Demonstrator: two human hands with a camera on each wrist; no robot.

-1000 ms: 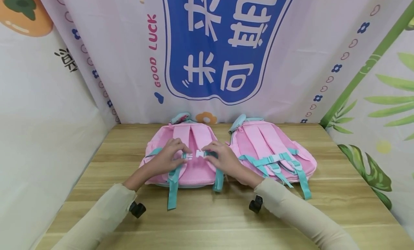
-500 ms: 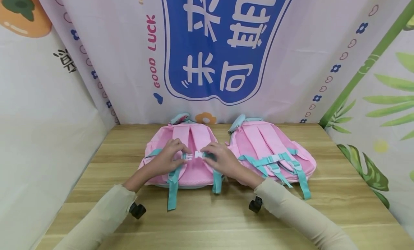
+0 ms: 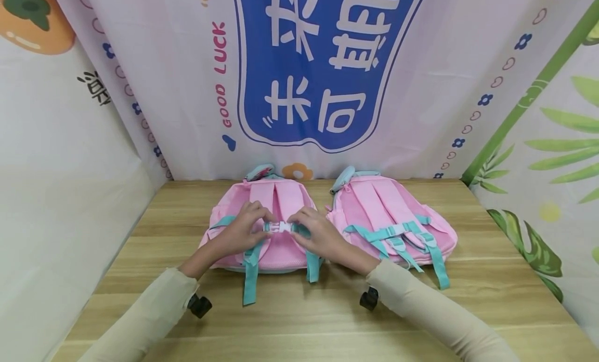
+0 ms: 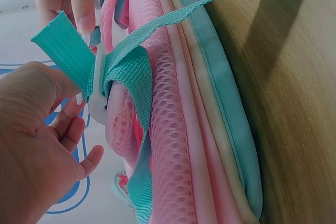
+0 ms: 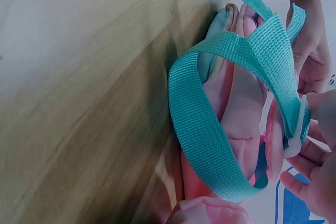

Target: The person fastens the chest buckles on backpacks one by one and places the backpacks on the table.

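A pink backpack (image 3: 281, 255) with turquoise trim lies back-panel up at the left of the table. Above its shoulder straps, my left hand (image 3: 245, 227) pinches the white pronged half of a side-release buckle (image 3: 273, 227) between thumb and fingers. Opposite it, my right hand (image 3: 319, 234) pinches the white socket half (image 3: 284, 227). The two halves meet end to end; whether they are locked cannot be seen. In the left wrist view, a turquoise strap (image 4: 137, 77) runs beside a white plastic piece (image 4: 97, 90). A turquoise webbing loop (image 5: 197, 124) hangs in the right wrist view.
A second pink backpack (image 3: 365, 206) lies to the right, its turquoise chest strap (image 3: 386, 232) fastened across by a white buckle (image 3: 400, 228). Both bags stand on a wood-grain table (image 3: 290, 320) near a printed cloth backdrop (image 3: 187, 117).
My right hand has moved slightly left with the socket half, and the gap between the two buckle halves has closed. The left hand has stayed almost still.
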